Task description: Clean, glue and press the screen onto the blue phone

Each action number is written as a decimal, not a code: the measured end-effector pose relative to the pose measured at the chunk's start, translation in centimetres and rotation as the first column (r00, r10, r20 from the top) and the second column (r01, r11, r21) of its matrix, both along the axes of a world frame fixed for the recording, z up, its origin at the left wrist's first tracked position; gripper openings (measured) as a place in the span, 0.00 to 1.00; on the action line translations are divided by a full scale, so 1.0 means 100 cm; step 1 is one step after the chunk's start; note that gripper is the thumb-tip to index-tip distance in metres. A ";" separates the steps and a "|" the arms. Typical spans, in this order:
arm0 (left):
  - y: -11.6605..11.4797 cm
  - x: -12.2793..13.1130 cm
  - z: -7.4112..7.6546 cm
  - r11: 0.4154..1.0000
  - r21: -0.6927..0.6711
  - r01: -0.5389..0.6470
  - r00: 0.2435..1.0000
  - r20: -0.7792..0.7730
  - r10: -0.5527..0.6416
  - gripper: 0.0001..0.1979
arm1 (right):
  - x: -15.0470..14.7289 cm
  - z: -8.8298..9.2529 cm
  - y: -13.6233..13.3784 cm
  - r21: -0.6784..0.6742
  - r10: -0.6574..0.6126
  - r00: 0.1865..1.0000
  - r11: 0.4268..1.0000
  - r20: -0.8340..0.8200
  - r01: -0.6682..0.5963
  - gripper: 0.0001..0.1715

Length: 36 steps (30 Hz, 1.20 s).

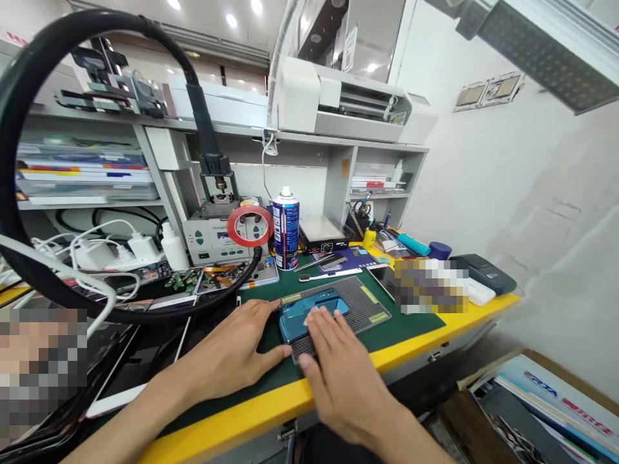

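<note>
A blue phone lies back-up on a dark perforated pad on the green mat. My left hand rests flat on the mat, its fingers stretched out and touching the phone's left edge. Fingers extended, my right hand lies flat over the phone's near end and presses on its back. Neither hand grips anything.
A blue spray can, a red tape roll and a hot-air station stand behind the pad. A white tool lies beyond it. Cables and chargers crowd the left. The bench's yellow edge runs in front.
</note>
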<state>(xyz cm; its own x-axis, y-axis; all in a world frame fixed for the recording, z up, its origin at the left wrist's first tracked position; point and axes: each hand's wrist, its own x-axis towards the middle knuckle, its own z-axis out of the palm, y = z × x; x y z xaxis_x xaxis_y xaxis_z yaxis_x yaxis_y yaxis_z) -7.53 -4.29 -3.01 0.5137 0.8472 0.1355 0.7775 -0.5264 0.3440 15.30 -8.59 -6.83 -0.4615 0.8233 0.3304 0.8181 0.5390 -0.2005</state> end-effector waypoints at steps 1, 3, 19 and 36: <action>0.001 0.001 -0.002 1.000 -0.003 -0.013 1.000 0.027 0.013 0.36 | 0.011 -0.001 0.004 0.019 -0.038 0.999 0.999 0.025 0.037 0.33; 0.003 0.003 -0.006 0.999 -0.026 -0.044 0.996 0.080 0.046 0.36 | 0.030 -0.004 0.011 0.056 -0.101 0.993 0.994 0.063 0.098 0.33; -0.003 0.016 0.003 0.990 -0.116 -0.081 0.980 0.172 0.100 0.39 | 0.060 -0.028 0.021 0.161 -0.186 0.934 0.957 -0.304 0.243 0.21; -0.002 0.016 0.007 0.995 -0.095 -0.029 0.984 0.173 0.045 0.32 | 0.057 -0.025 0.024 0.188 -0.204 0.902 0.938 -0.381 0.292 0.19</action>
